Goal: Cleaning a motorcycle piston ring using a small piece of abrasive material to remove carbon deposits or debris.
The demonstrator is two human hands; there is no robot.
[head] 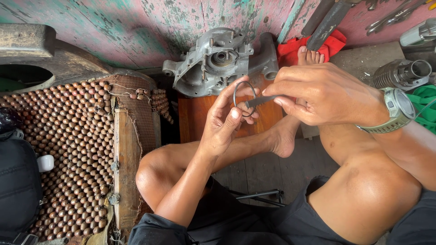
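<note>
Our left hand [225, 120] pinches a thin metal ring [245, 98] upright between closed fingers, held above our crossed legs. Our right hand [318, 93], fingers closed, grips a flat dark tool [260, 100] whose tip touches the ring. A grey engine casing [217, 61] sits just beyond on a wooden block [193, 120].

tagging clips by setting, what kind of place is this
Probably a small engine repair workshop. A grey metal engine casing sits by the wall, hand tools hang above, and the left hand holds a thin metal ring.
</note>
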